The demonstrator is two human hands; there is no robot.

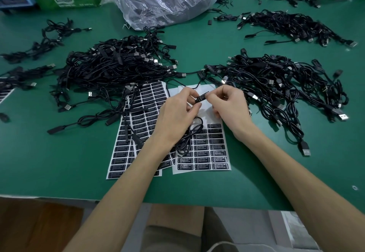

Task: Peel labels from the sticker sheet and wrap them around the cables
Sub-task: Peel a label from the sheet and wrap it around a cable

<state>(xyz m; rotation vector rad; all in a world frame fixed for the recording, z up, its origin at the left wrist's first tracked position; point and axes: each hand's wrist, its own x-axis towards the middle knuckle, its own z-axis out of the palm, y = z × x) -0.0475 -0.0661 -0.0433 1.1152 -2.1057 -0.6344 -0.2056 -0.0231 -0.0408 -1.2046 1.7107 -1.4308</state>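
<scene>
Both grips closed, pinching cable controller (201, 97): left hand (177, 113), right hand (230, 106).

Hands (178, 111) pinch cable (201, 97) over sticker sheet (209, 153)

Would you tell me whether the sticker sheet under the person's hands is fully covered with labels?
No, the sticker sheet's upper part is bare white backing; labels sit only in its lower rows.

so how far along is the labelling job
Done: the top half of the near sticker sheet is peeled bare. In hand: left hand and right hand pinch a label onto one cable. Left: that sheet's lower rows, the full sheets beside it, probably the large cable piles.
</scene>
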